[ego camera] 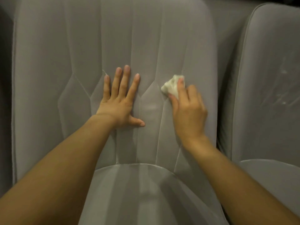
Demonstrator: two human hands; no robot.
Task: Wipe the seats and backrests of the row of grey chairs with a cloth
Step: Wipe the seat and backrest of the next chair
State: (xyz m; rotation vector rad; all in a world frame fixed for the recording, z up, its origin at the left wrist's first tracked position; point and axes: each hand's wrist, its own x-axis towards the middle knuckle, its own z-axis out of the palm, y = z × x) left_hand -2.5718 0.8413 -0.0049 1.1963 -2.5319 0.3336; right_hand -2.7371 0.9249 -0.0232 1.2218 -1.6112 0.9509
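Head-height view, looking down on a grey upholstered chair [48,78] in dim, warm light. Filling most of the view, its backrest [113,38], stitched into long vertical panels with angled seams [82,86] across the middle. Below it, at bottom centre, the rounded rear edge of the seat [138,192] in the same grey fabric. Left hand [121,101] open and laid flat against the middle of the backrest, fingers [123,85] straight, slightly spread and pointing up, thumb [138,122] out to the side. Just beside the little finger, a short pale loose thread [104,72] on the fabric. Right hand [189,111] to the right, apart from the left, gripping a small crumpled white cloth [172,86], pinched between thumb and curled fingers and pressed against the backrest close to one of the angled seams. Cloth bunched into a wad, most of it showing above and to the left of the fingertips. Right hand slightly blurred. Left forearm [65,168] and right forearm [235,176] bare, reaching in from the bottom corners. At the right edge, a neighbouring chair [259,127] of the same grey, with a piped border, faint pale streaks and specks [284,95] on its upright cushion, and its own rounded cushion edge just visible lower down. Between the two chairs, a dark narrow gap [222,111].
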